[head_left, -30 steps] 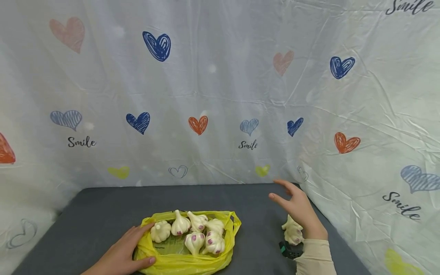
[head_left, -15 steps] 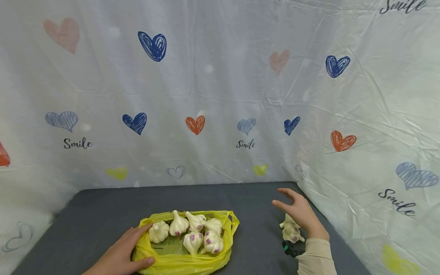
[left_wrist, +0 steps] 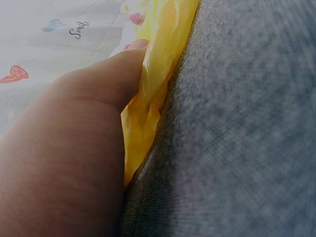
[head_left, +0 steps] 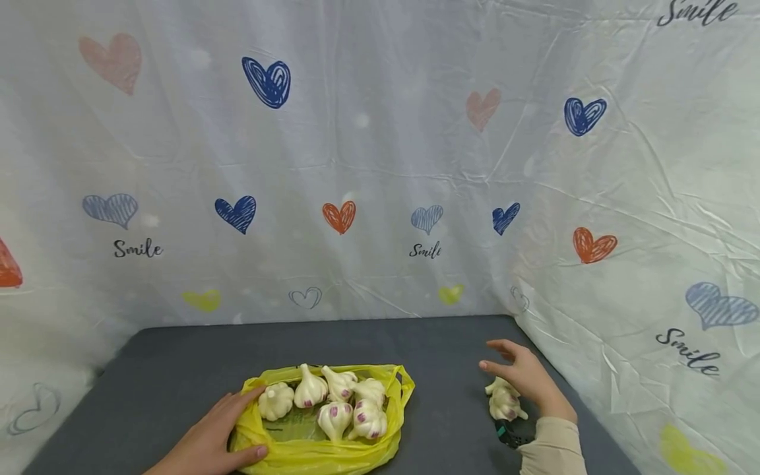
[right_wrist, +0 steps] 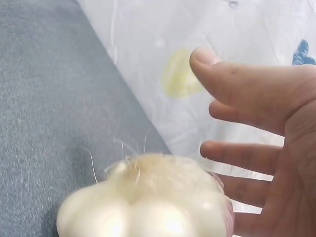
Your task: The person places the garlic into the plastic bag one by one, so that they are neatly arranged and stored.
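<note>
Across the back and down both sides, a pale sheet (head_left: 356,145) printed with hearts and "Smile". Below, a dark grey table (head_left: 448,369). At left, a left hand (head_left: 216,432) laid against the near end of a yellow bag (head_left: 320,455): fingers mostly straight along the left rim, thumb spread apart toward the front edge. In the left wrist view, thumb tip partly behind the yellow plastic; remaining fingers out of sight there. Within the bag, mouth wide open and facing up, six garlic bulbs, white with purple patches. Leftmost, a rounder bulb (head_left: 276,401) near the fingertips; just beside, an upright bulb (head_left: 311,389), stem upward. In the middle, a tilted bulb (head_left: 339,384) at the back and another upright bulb (head_left: 334,419) in front. At the bag's right end, two more, one (head_left: 369,390) behind, the other (head_left: 369,420) in front, touching or nearly so. Farther right, well apart from the bag, loose garlic (head_left: 505,400) on the table, with a black device (head_left: 510,435) at the wrist overlapping its lower edge. Just beside and above, a right hand (head_left: 525,376), empty, thumb and fingers parted and loosely bent; contact with the garlic impossible to tell. Rightmost, a beige sleeve (head_left: 552,448).
</note>
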`<state>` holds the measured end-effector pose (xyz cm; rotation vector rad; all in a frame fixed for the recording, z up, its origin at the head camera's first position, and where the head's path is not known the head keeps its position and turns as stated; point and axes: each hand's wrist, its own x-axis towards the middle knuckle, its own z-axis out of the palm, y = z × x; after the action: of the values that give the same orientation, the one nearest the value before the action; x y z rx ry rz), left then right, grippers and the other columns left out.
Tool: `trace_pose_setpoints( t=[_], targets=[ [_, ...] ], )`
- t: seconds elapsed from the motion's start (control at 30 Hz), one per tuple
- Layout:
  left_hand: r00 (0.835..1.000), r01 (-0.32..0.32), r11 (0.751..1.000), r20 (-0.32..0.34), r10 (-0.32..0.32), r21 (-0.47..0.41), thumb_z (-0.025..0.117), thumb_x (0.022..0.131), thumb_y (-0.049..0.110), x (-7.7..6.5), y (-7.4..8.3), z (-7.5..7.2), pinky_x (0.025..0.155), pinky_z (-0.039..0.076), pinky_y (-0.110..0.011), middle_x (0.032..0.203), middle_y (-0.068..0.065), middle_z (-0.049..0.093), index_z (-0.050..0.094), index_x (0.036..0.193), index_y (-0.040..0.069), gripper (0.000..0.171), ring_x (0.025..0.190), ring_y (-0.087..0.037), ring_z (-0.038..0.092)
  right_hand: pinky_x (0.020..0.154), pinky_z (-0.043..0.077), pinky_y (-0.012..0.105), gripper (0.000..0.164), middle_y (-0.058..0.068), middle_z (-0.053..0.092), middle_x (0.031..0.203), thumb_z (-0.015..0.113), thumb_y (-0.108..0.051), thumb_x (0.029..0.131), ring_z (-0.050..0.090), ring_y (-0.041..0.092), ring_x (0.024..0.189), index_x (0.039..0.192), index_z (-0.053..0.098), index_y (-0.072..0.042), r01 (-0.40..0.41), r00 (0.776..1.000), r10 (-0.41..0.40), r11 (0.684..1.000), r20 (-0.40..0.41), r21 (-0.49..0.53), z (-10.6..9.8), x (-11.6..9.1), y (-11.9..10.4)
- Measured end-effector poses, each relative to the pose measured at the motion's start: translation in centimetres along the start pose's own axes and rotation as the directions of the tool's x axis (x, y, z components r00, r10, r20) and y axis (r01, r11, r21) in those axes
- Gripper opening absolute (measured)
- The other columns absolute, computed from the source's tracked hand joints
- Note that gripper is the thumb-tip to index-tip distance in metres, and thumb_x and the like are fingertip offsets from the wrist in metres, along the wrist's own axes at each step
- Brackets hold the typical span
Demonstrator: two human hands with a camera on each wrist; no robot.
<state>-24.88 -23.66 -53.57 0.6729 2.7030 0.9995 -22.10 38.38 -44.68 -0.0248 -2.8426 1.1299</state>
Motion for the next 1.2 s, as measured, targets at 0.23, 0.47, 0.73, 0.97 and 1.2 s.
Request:
trace_pose_setpoints(
  t=[0.23, 0.47, 0.73, 0.97, 1.2],
  targets=[
    [1.0, -0.008, 1.0, -0.001, 0.008, 0.01, 0.072, 0.1, 0.066, 0.3, -0.5, 0.2, 0.099, 0.031, -0.093, 0.171, -0.024, 0.037, 0.037, 0.172, 0.018, 0.093, 0.15, -0.075, 0.019, 0.107, 0.05, 0.068, 0.079, 0.032, 0.052, 0.157, 0.081, -0.053, 0.099, 0.048, 0.059, 0.144, 0.154, 0.059, -0.001, -0.045, 0.999, 0.045, 0.999, -0.004, -0.012, -0.2, -0.4, 1.0],
    [1.0, -0.002, 1.0, -0.002, 0.002, -0.008, 0.073, 0.1, 0.064, 0.5, -0.7, 0.2, 0.099, 0.03, -0.093, 0.173, -0.02, 0.037, 0.038, 0.172, 0.02, 0.092, 0.151, -0.074, 0.017, 0.102, 0.054, 0.064, 0.07, 0.034, 0.055, 0.154, 0.083, -0.039, 0.1, 0.059, 0.053, 0.135, 0.152, 0.06, 0.003, -0.071, 0.997, 0.071, 0.997, 0.001, -0.034, -0.3, -0.6, 1.5],
    [1.0, -0.008, 1.0, -0.005, 0.008, 0.017, 0.073, 0.1, 0.064, 0.2, -0.2, 0.1, 0.096, 0.034, -0.093, 0.172, -0.021, 0.037, 0.038, 0.172, 0.019, 0.092, 0.149, -0.075, 0.019, 0.104, 0.052, 0.066, 0.07, 0.032, 0.058, 0.15, 0.082, -0.037, 0.099, 0.056, 0.054, 0.136, 0.15, 0.059, 0.006, -0.087, 0.996, 0.088, 0.995, 0.02, -0.039, -0.4, -0.7, 1.6],
    [1.0, -0.016, 1.0, -0.01, 0.017, 0.016, 0.074, 0.1, 0.061, 0.0, 0.2, 0.0, 0.096, 0.033, -0.093, 0.172, -0.021, 0.038, 0.039, 0.171, 0.017, 0.09, 0.148, -0.076, 0.019, 0.103, 0.052, 0.066, 0.068, 0.032, 0.061, 0.146, 0.082, -0.037, 0.1, 0.057, 0.054, 0.135, 0.148, 0.061, 0.006, -0.091, 0.996, 0.092, 0.995, 0.023, -0.05, -0.3, -0.5, 1.3],
    [1.0, -0.02, 1.0, -0.015, 0.021, 0.022, 0.074, 0.1, 0.061, 0.0, 0.1, 0.0, 0.096, 0.034, -0.093, 0.172, -0.021, 0.038, 0.039, 0.171, 0.017, 0.09, 0.148, -0.077, 0.021, 0.102, 0.053, 0.064, 0.061, 0.029, 0.067, 0.139, 0.083, -0.031, 0.099, 0.062, 0.051, 0.129, 0.144, 0.065, 0.005, -0.084, 0.996, 0.086, 0.995, 0.032, -0.045, 0.0, -0.1, 1.2]
  ],
)
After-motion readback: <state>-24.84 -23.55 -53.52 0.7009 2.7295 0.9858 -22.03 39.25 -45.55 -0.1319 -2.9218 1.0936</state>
